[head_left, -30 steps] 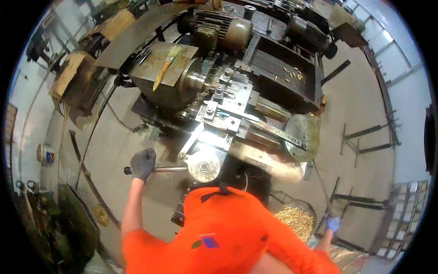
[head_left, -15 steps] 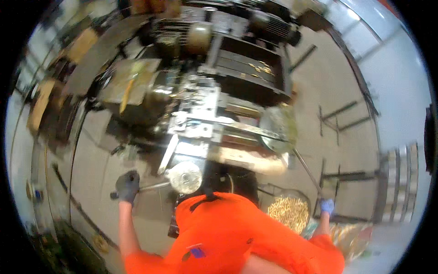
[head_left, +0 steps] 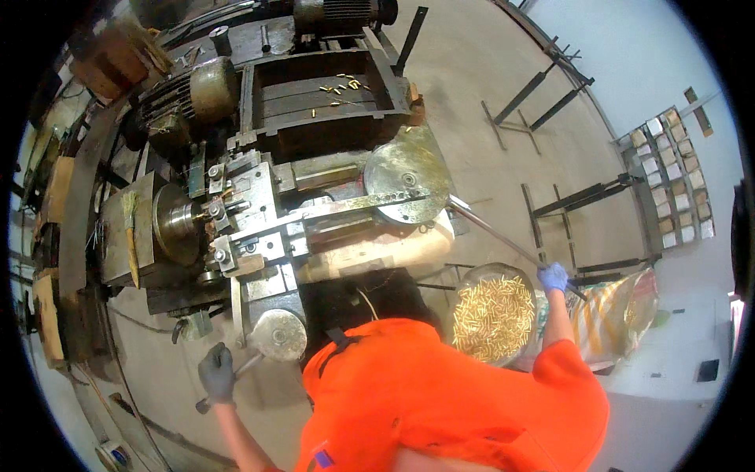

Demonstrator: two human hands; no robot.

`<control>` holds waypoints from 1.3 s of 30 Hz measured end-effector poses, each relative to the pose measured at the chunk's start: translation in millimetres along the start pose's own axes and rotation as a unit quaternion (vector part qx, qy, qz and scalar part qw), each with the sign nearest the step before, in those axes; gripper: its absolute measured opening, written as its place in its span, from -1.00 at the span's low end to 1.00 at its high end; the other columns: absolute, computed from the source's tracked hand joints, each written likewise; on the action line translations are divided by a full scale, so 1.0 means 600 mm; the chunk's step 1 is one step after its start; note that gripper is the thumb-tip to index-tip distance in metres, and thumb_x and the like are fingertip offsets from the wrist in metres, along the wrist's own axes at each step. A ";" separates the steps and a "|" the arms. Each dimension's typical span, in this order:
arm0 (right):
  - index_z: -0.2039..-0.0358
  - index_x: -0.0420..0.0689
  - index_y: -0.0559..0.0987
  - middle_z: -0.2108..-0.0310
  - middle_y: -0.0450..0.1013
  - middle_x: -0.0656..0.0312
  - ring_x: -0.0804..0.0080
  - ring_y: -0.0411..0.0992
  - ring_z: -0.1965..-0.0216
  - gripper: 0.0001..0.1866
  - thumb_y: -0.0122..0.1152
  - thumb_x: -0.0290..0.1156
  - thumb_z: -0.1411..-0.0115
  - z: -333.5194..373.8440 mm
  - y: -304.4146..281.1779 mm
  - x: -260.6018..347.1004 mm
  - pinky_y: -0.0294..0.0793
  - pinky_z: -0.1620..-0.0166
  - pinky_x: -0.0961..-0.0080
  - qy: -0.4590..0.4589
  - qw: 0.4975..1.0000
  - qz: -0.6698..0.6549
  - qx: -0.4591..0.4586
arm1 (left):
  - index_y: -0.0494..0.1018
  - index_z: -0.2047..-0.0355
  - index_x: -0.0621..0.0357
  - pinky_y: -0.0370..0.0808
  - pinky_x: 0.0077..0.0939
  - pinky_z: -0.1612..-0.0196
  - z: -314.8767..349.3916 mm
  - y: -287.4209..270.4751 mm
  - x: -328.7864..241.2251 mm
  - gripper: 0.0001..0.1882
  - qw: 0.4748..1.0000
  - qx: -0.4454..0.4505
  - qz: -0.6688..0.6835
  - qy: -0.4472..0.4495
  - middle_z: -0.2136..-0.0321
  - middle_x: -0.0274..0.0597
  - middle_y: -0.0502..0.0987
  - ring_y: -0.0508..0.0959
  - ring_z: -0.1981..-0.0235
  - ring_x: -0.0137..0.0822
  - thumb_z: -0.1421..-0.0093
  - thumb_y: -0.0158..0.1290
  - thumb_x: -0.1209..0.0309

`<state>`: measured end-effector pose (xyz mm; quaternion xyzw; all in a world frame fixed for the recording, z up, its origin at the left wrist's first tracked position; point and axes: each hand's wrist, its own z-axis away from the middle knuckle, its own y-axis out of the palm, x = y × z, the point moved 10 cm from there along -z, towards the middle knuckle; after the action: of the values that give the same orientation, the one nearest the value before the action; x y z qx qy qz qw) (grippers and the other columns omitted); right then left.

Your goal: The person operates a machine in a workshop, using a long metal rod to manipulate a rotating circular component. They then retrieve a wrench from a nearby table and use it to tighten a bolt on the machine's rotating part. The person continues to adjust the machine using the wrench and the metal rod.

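My left hand (head_left: pixel 216 372), in a dark grey glove, is closed around a short metal lever (head_left: pixel 250 363) that slopes down from a round hub (head_left: pixel 279 334) at the machine's near edge. My right hand (head_left: pixel 553 276), in a blue glove, grips a long thin metal rod (head_left: pixel 499 230) near its outer end. The rod runs out from a large round disc (head_left: pixel 407 181), across which a flat bar (head_left: pixel 334 208) lies. Left of the bar are a metal slide with bolted tool blocks (head_left: pixel 255 197) and a round spindle (head_left: pixel 179 221).
Beside my right arm stands a round container heaped with small brass-coloured cylindrical pieces (head_left: pixel 494 318), next to a striped sack (head_left: pixel 613 315). A dark metal tray (head_left: pixel 275 75) holds several such pieces. A yellow-handled brush (head_left: pixel 131 236) lies on the left housing. Metal stands (head_left: pixel 578 198) occupy the right side.
The view has turned, so the machine sits further left and is tilted. Both hands keep hold of their levers, with no clear lever movement relative to the machine.
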<state>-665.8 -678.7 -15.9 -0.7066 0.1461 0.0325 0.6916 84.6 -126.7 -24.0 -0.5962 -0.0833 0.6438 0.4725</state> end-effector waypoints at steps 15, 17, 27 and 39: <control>0.44 -0.20 0.56 0.34 0.50 -0.10 -0.01 0.47 0.26 -0.57 0.19 -0.05 0.14 0.019 -0.029 0.024 0.44 0.18 0.22 0.011 1.000 0.007 0.005 | 0.48 0.17 0.36 0.46 -0.43 0.22 0.005 0.001 0.013 -0.69 0.999 0.011 0.041 -0.031 0.31 0.05 0.57 0.58 0.31 -0.25 -0.10 0.03 0.42; 0.44 -0.21 0.56 0.35 0.49 -0.11 -0.02 0.47 0.26 -0.56 0.20 -0.04 0.13 0.001 0.016 -0.006 0.44 0.16 0.21 0.005 0.999 0.013 0.033 | 0.50 0.19 0.31 0.46 -0.41 0.22 -0.002 -0.003 0.009 -0.67 0.997 -0.001 -0.079 0.022 0.34 0.04 0.58 0.59 0.31 -0.20 -0.08 0.04 0.35; 0.50 -0.29 0.57 0.46 0.46 -0.21 -0.16 0.46 0.34 -0.45 0.13 0.07 0.04 0.015 0.024 -0.015 0.42 0.31 0.11 -0.015 0.999 -0.026 -0.040 | 0.55 0.29 0.18 0.48 -0.39 0.35 0.013 -0.025 -0.027 -0.72 0.994 -0.056 -0.094 0.029 0.48 -0.02 0.58 0.59 0.45 -0.18 -0.06 0.07 0.27; 0.43 -0.28 0.57 0.38 0.47 -0.21 -0.16 0.45 0.27 -0.31 0.04 0.25 0.02 0.051 -0.007 0.002 0.42 0.23 0.10 -0.002 1.000 0.002 -0.020 | 0.55 0.28 0.19 0.48 -0.36 0.35 0.011 -0.024 -0.033 -0.71 0.992 -0.050 -0.111 0.016 0.49 -0.01 0.57 0.59 0.46 -0.18 -0.05 0.08 0.27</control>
<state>-659.0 -648.4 -13.5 -0.7201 0.1451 0.0384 0.6775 83.4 -129.7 1.1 -0.6160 -0.1736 0.5729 0.5120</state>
